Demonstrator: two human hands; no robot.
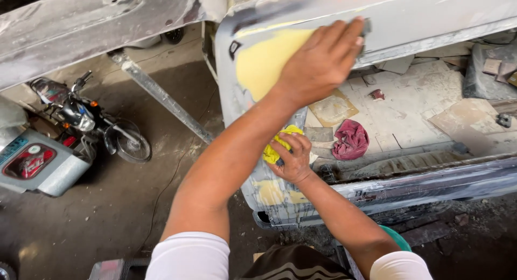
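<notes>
The grey, sanded sheet-metal vehicle body panel (420, 16) spans the upper view, its surface dull and scuffed; its top and right end are cut off. A smooth pale-yellow filler patch (264, 61) covers its curved corner. A parked motorcycle (86, 118) stands on the concrete floor to the left. A crumpled maroon rag (350, 140) lies inside the vehicle. The left hand (323, 59) lies flat on the panel beside the patch, fingers pressed together over a thin dark sanding piece (367, 28), mostly hidden. The right hand (293, 158), lower down, has its fingers curled around a bunched yellow cloth (274, 148).
</notes>
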